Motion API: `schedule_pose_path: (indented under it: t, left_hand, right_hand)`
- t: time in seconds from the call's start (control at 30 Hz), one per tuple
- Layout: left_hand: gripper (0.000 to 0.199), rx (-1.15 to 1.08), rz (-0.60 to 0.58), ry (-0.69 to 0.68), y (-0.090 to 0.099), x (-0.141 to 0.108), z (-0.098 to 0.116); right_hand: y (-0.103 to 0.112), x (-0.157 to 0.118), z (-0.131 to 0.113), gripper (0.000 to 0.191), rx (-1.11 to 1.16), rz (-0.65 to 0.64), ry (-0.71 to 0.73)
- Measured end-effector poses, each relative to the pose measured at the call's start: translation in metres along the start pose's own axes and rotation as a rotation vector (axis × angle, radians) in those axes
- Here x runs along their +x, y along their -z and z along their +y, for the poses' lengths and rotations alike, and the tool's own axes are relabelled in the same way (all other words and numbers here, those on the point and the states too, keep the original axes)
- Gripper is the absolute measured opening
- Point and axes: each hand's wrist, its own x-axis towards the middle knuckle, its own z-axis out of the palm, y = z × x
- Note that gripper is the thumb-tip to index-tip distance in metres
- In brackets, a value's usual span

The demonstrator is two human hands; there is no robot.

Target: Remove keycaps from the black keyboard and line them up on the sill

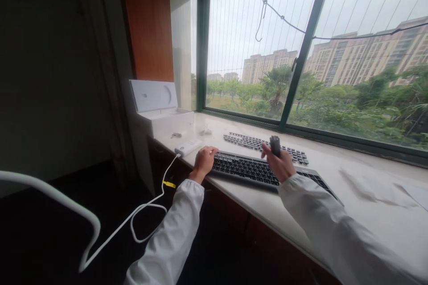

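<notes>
A black keyboard (pixel 245 168) lies along the counter's front edge, with many of its switch positions bare of keycaps. My left hand (pixel 204 160) grips the keyboard's left end, fingers curled on its top edge. Over the right part of the board, my right hand (pixel 280 164) is closed around a short dark tool (pixel 275 145) whose blunt end points up. Its lower part is hidden by the hand, so its exact kind cannot be made out. Behind the keyboard, loose dark keycaps (pixel 244 141) lie in rows on the counter, partly covered by my right hand.
A white open box (pixel 170 118) stands at the counter's left end. Near it lie a white power strip (pixel 188 147) and small bits of plastic. A white cable (pixel 147 205) with a yellow tag hangs off the edge. Crumpled clear wrapping (pixel 376 187) lies right, below the window.
</notes>
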Motion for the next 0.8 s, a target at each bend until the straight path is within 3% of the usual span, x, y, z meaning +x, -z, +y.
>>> schedule_pose_path:
  t: [0.17,0.3,0.5,0.73,0.8]
  left_hand:
    - [0.019,-0.034,-0.09,-0.161,0.004,0.002,0.016]
    - [0.021,-0.035,-0.119,-0.179,-0.002,-0.004,0.025]
    - [0.019,-0.029,-0.162,-0.192,-0.008,-0.009,0.025]
    - [0.018,-0.015,-0.16,-0.219,-0.009,-0.009,0.024]
    - [0.017,-0.008,-0.153,-0.238,-0.009,-0.009,0.024]
  right_hand:
    - [-0.08,0.041,-0.013,0.045,0.598,0.144,-0.246]
    - [-0.121,0.048,-0.004,0.043,0.877,0.242,-0.342]
    - [-0.135,0.042,0.017,0.039,0.872,0.302,-0.469]
    - [-0.14,0.045,0.024,0.04,0.84,0.278,-0.47]
    - [-0.142,0.045,0.026,0.04,0.764,0.239,-0.41]
